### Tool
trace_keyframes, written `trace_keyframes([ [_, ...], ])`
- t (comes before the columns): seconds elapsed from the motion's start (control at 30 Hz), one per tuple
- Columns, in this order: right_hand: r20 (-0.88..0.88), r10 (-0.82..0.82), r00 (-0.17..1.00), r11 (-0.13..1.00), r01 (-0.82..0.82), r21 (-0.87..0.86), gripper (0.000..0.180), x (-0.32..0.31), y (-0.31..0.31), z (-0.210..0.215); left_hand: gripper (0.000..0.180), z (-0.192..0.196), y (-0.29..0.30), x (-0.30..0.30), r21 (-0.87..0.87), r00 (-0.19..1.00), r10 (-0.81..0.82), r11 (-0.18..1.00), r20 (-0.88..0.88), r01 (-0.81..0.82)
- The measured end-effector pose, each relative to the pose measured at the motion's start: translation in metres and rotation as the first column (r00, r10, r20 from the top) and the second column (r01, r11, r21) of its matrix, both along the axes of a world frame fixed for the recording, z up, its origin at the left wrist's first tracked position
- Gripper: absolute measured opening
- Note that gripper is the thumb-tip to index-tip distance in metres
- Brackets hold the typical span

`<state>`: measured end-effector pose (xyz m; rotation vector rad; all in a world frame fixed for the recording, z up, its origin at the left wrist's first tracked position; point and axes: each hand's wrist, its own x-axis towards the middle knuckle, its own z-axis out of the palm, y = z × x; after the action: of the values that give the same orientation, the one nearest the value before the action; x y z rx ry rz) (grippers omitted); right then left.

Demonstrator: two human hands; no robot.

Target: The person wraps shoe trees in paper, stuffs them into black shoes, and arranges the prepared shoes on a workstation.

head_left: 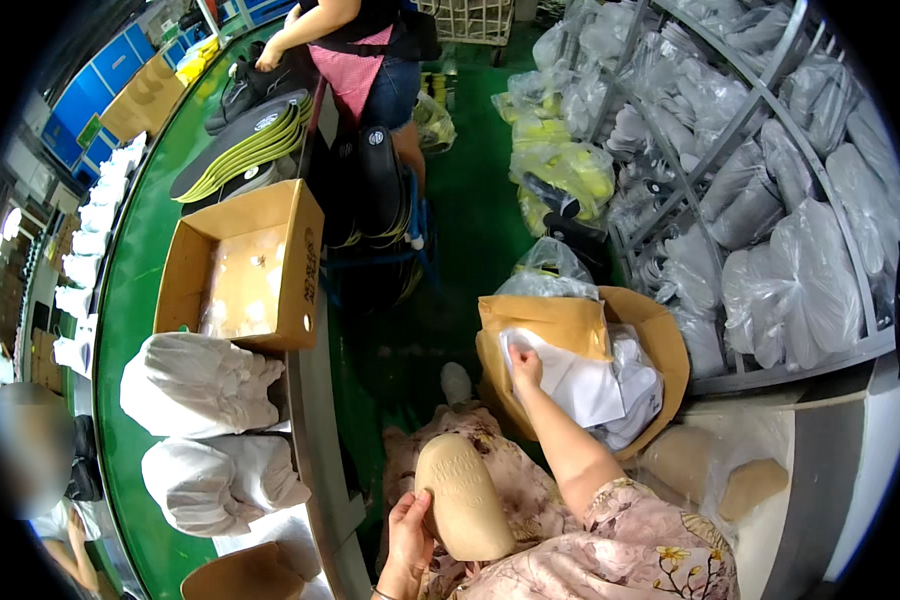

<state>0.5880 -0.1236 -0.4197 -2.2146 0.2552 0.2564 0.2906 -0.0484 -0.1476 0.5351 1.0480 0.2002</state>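
My left hand (pixel 408 530) is closed on the left edge of a tan molded insole pad (pixel 462 495), rounded at the top, with raised marks on its face. The pad is above my lap. Farther out and to the right, my right hand (pixel 525 368) pinches the edge of a white sheet (pixel 573 386) inside an open cardboard box (pixel 660 318). More white pieces (pixel 634 388) are bunched along the box's right side. A brown flap (pixel 550 318) covers part of the opening and hides what lies deeper.
White cloth-covered bundles (pixel 202 385) and an open carton (pixel 300 235) line the bench at left. Black insoles with yellow-green edges (pixel 245 150) are stacked beyond. A metal rack (pixel 685 180) of bagged grey pieces stands at right. Another person (pixel 355 60) works at the far end.
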Motion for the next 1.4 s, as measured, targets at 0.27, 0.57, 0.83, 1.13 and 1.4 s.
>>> trace_keyframes([
  [0.27, 0.072, 0.003, 0.997, 0.991, -0.013, 0.134, 0.037, -0.001, -0.003, 0.0, 0.016, -0.008, 0.006, 0.007, 0.009, 1.0, -0.01, 1.0, -0.01, 0.01],
  [0.57, 0.095, -0.088, 0.992, 0.956, 0.057, 0.289, 0.027, 0.01, 0.007, 0.003, 0.016, -0.019, 0.003, 0.003, -0.001, 1.0, -0.011, 1.0, -0.016, 0.011],
  [0.83, -0.074, -0.065, 0.995, 0.873, 0.093, 0.479, 0.007, 0.009, -0.002, 0.021, 0.017, -0.014, 0.007, 0.006, -0.001, 1.0, -0.02, 1.0, -0.024, 0.02],
  [1.13, 0.206, 0.219, 0.954, 0.959, -0.249, 0.133, 0.004, 0.018, -0.023, 0.035, 0.015, -0.016, 0.009, 0.004, 0.02, 1.0, -0.017, 1.0, -0.012, 0.018],
  [1.4, 0.0, 0.545, 0.839, 0.701, -0.456, 0.548, 0.007, -0.028, -0.044, 0.115, 0.016, -0.013, 0.005, 0.01, 0.061, 0.998, 0.022, 0.998, -0.056, -0.019],
])
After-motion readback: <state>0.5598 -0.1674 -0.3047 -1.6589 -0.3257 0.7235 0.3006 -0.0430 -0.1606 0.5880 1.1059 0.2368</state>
